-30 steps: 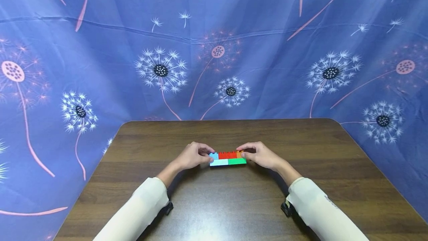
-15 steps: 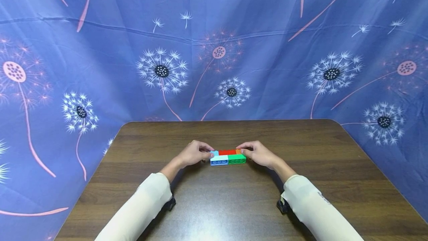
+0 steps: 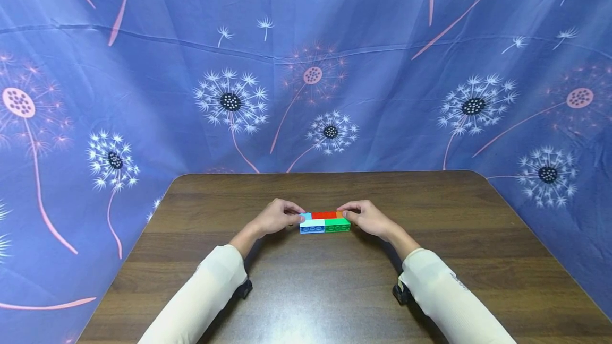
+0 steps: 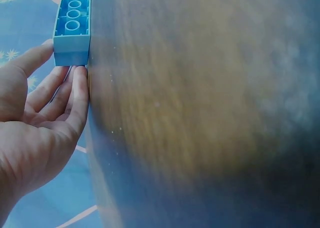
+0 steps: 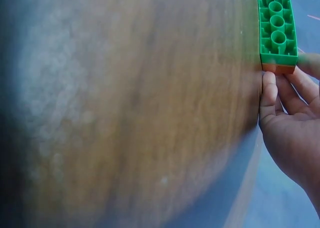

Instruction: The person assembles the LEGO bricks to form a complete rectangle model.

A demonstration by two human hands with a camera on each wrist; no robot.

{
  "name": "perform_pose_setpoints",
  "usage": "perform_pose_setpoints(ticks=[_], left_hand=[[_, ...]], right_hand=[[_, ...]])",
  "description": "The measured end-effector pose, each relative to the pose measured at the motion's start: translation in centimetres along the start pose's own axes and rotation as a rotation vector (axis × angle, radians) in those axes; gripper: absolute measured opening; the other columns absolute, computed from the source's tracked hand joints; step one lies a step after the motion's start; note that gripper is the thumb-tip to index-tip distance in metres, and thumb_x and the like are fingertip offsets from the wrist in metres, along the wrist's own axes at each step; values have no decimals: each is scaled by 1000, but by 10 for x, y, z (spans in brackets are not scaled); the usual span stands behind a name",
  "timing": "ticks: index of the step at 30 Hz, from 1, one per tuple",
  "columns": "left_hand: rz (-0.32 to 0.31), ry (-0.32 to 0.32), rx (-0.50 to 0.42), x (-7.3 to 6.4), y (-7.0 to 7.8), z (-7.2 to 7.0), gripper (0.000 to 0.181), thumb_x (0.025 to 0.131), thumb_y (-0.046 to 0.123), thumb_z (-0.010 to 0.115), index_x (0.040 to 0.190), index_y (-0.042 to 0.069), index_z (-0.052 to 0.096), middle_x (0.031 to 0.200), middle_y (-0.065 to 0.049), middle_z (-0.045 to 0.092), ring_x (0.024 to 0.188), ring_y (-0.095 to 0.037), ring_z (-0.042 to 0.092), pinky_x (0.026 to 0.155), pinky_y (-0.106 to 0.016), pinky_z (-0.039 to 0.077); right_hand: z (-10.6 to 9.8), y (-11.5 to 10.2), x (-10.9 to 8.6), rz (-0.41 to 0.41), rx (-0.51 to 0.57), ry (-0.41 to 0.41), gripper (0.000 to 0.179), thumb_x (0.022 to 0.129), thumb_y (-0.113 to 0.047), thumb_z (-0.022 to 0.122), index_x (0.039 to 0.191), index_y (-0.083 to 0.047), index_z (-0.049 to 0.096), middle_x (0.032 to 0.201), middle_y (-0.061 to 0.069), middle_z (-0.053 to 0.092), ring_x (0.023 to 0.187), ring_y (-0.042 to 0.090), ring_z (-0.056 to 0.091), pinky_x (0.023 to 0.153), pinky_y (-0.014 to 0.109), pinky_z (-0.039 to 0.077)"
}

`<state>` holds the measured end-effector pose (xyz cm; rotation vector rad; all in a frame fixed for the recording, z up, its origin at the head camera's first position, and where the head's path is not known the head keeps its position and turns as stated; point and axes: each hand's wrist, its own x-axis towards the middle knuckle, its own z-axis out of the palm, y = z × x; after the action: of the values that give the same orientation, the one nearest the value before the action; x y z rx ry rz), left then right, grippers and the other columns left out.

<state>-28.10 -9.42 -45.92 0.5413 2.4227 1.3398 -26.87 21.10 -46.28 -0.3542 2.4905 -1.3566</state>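
Observation:
A bar of joined toy building bricks [image 3: 324,222] lies crosswise near the table's middle. Its near row is a light-blue brick [image 4: 73,18] and a green brick [image 5: 278,28], hollow undersides facing the person. Behind them show a small light-blue brick [image 3: 307,216], a red brick [image 3: 324,215] and an orange brick [image 5: 278,68]. My left hand [image 3: 276,216] pinches the bar's left end, thumb on one side and fingers around the end. At the right end, by the orange brick, my right hand [image 3: 369,218] does likewise. The studs are hidden.
The brown wooden table [image 3: 306,280] has rounded far corners. A blue dandelion-print cloth [image 3: 382,68] hangs just behind its far edge. Black wrist straps show below both pale sleeves [image 3: 205,291].
The brick bar has been tipped over: studs pointed up at first, and now the hollow undersides face the person. Both hands turned with it and shifted slightly away from the person.

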Motion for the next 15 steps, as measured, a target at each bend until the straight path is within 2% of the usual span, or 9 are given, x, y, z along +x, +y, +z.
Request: perform_pose_setpoints(ticks=[8,13,15], left_hand=[[16,-1,16,2,-2,0,25,97,25,72,116,9,76,110,-5,76,92,-13,66,77,-27,52],[9,9,20,1,-1,0,24,97,25,72,116,10,76,110,-5,76,94,-13,65,78,-28,51],[2,32,36,1,0,0,27,97,28,72,118,11,75,113,-4,75,97,-14,66,80,-30,53]], right_hand=[[2,4,1,4,-2,14,30,105,-17,57,130,-8,70,101,7,66,66,16,49,61,27,45],[1,4,2,6,-2,18,30,105,-19,58,130,-8,70,104,8,67,68,17,49,62,28,45],[1,4,2,3,-11,14,31,105,-21,59,131,-9,69,110,10,69,72,18,52,65,30,46]])
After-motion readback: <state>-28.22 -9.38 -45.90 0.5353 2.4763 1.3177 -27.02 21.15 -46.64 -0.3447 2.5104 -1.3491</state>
